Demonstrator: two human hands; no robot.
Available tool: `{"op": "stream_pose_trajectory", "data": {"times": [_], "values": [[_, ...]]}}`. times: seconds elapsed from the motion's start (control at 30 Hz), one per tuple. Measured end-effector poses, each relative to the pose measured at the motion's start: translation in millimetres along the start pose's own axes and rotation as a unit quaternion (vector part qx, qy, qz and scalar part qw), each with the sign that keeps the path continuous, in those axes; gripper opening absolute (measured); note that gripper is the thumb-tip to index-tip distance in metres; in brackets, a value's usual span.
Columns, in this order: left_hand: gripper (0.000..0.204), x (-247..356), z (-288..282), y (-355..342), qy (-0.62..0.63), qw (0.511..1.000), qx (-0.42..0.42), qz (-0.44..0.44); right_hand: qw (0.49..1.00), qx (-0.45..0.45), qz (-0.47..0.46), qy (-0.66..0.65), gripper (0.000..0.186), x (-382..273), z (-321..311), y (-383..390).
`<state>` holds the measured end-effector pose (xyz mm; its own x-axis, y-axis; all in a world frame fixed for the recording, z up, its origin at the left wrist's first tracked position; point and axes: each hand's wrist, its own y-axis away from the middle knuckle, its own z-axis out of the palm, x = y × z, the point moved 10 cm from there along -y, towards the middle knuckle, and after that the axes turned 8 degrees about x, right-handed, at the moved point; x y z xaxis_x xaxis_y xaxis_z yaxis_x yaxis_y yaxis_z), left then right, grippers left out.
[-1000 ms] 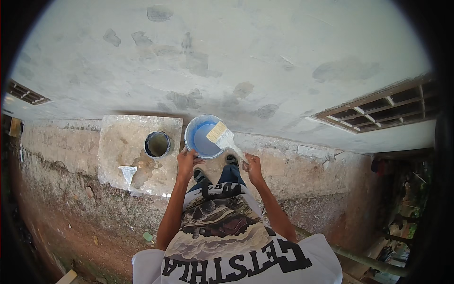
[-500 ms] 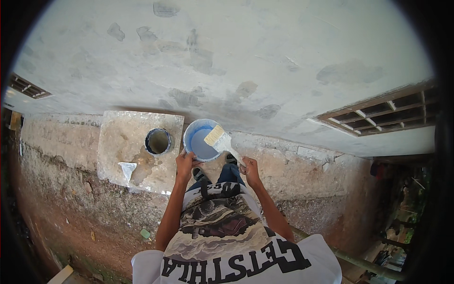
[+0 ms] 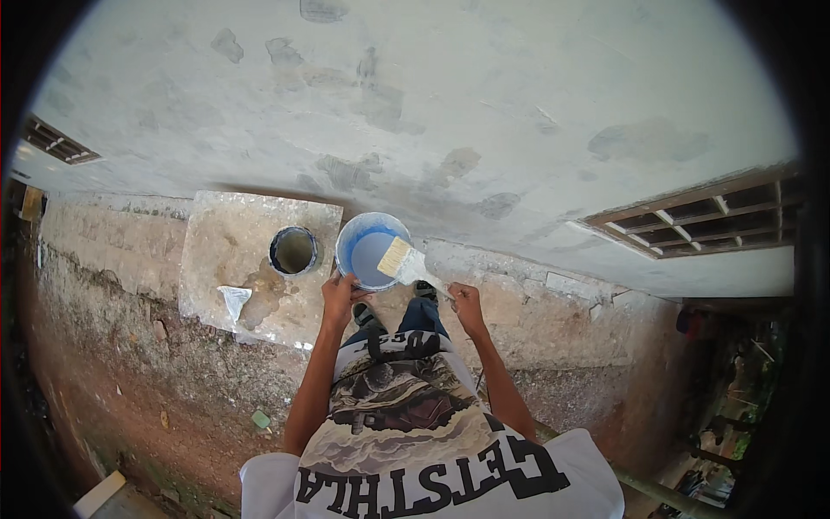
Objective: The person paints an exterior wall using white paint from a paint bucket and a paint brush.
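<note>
My left hand [image 3: 341,297] grips the near-left rim of a round bucket [image 3: 345,246], with the thumb over the edge. Blue-grey paint [image 3: 367,258] lies inside it, and blue streaks mark its inner wall. In my right hand [image 3: 465,310] is the handle of a wide paintbrush [image 3: 418,265]. Its pale yellow bristles point left, over the right side of the bucket's mouth. The brush's white, paint-smeared body crosses the bucket's rim; whether it touches the rim I cannot tell.
Left of the bucket, a dark-rimmed can [image 3: 293,252] and a white scrap [image 3: 234,300] rest on a stained board [image 3: 203,251]. Ahead rises a patchy pale wall [image 3: 484,104] with a barred opening [image 3: 709,218] at right. My shoes [image 3: 367,317] stand on a concrete ledge [image 3: 553,311].
My right hand and the brush have shifted slightly right and down relative to the bucket. The whole view has tilted a little. My left hand keeps its hold on the bucket.
</note>
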<state>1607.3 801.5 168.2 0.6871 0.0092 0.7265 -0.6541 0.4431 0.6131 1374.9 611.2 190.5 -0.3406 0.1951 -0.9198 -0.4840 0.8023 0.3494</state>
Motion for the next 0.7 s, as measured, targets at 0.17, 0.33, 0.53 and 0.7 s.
{"op": "stream_pose_trajectory", "data": {"times": [0.17,0.33,0.53,0.7], "values": [[0.039,-2,-12,-7,-0.058,0.997,0.026,0.033,0.981,-0.001,-0.081,0.174,0.033,-46,-6,-1],[0.047,2,-18,-8,-0.092,0.993,0.052,0.061,0.961,-0.005,-0.037,0.276,0.038,-81,-3,3],[0.047,7,-18,-4,-0.11,0.989,0.061,0.083,0.944,0.004,-0.039,0.327,0.041,-89,-9,4],[0.049,6,-22,-6,-0.127,0.984,0.063,0.105,0.939,0.017,0.014,0.343,0.042,-90,-15,7]]}}
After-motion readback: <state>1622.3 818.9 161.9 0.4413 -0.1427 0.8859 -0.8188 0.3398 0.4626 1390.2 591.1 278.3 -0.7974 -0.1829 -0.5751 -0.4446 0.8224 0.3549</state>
